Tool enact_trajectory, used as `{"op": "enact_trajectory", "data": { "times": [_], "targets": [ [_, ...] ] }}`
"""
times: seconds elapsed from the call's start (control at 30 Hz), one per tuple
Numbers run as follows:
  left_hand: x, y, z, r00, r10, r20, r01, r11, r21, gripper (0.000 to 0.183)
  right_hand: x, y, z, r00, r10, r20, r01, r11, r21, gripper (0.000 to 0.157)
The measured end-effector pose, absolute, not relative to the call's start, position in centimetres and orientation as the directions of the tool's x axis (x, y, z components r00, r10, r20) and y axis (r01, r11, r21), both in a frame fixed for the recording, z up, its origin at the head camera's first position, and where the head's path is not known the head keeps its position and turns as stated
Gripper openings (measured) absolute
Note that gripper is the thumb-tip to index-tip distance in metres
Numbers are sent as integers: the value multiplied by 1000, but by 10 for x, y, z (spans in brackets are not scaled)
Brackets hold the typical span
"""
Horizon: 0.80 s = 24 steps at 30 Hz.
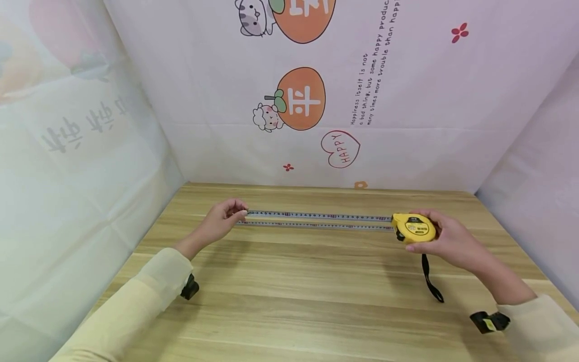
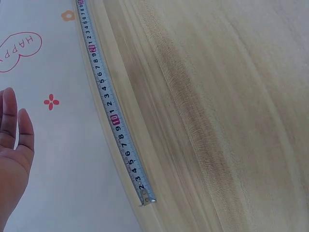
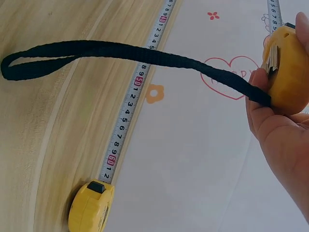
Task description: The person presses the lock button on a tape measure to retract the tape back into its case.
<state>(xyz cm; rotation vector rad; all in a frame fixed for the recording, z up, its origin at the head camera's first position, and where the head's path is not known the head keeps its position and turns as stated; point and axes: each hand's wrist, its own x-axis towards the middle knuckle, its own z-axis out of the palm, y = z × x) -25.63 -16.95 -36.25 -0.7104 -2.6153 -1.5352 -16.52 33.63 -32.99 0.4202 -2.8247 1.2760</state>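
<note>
While the left hand [image 1: 219, 221] sits at about eight o'clock in the head view, its thumb and a finger pinch the tip of a thin silver metal tape [image 1: 316, 216] with black numbers and red marks, with almost no space between them. Between three and four o'clock, the right hand [image 1: 457, 244] wraps around a round yellow measuring case [image 1: 415, 230], its fingers only as far apart as the case is wide, and the tape runs between the two hands above the pale wooden table [image 1: 289, 296]. A black cloth strap [image 1: 431, 283] hangs toward four o'clock; it looks soft and floppy, so it would make a poor handle. The case is likely hard and a bit heavy for its size, and its smooth sides could slip, so it is best held around its fat middle. The tape should be light and springy, stiff along its length yet easy to twist, and its edges may be sharp, so pinch it flat at the tip. In the right wrist view, a second yellow measuring case [image 3: 89, 208] rests at seven o'clock on the table, with its own numbered silver strip [image 3: 126, 113] running up toward twelve o'clock.
</note>
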Motion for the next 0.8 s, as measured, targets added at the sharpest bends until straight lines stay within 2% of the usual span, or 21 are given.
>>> {"op": "enact_trajectory", "data": {
  "times": [0.4,0.8],
  "targets": [
    [-255,-167,-361,-894,379,238,393,413,821,14,-163,337,-330,-943,-309,119,-279,547,-789,80],
    [-256,-159,-359,-877,411,247,409,374,832,18,-163,332,-329,-950,-279,139,-281,573,-770,76]
  ]
}}
